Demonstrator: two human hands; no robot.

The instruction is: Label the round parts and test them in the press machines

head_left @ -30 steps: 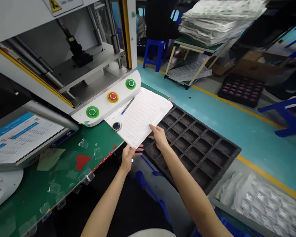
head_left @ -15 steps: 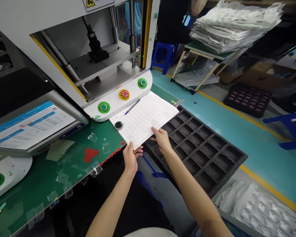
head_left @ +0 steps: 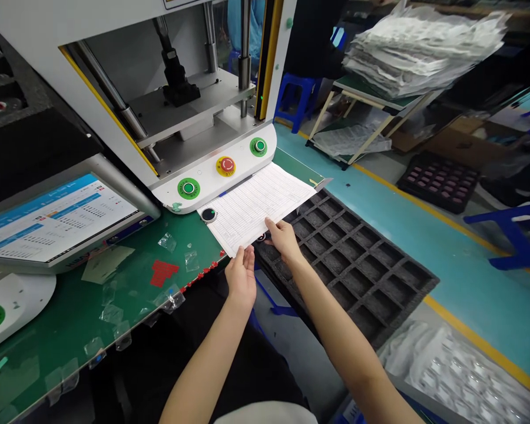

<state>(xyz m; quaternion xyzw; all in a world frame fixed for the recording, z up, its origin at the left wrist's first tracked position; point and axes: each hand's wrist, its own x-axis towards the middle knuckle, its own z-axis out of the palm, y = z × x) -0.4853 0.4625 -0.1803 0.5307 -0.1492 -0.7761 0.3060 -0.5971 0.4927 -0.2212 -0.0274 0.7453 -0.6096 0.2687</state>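
Note:
A printed paper form [head_left: 260, 203] with a grid of lines lies at the front of the press, its near edge reaching past the table's edge. My right hand [head_left: 283, 240] grips that edge, thumb on top and the other fingers underneath. By those fingers a small dark round piece [head_left: 261, 237] shows partly below the paper. My left hand [head_left: 242, 275] is turned palm up, its fingers stretched out at the paper's near corner. On the form's left side sits a round black disc with a silver rim [head_left: 208, 215]. A blue pen [head_left: 229, 189] lies along the far edge, partly hidden.
The press [head_left: 183, 150] has two green buttons and a red stop button. A monitor [head_left: 62, 221] stands left. Clear plastic scraps and red stickers [head_left: 163, 272] lie on the green table [head_left: 141, 282]. Right are a black compartment tray [head_left: 357, 259], a stacked cart [head_left: 380, 100] and a blue stool [head_left: 512, 229].
My left hand has let go of the paper corner and turned palm up. The paper has shifted toward the press, covering most of the pen. The round piece by my right fingers has come into sight.

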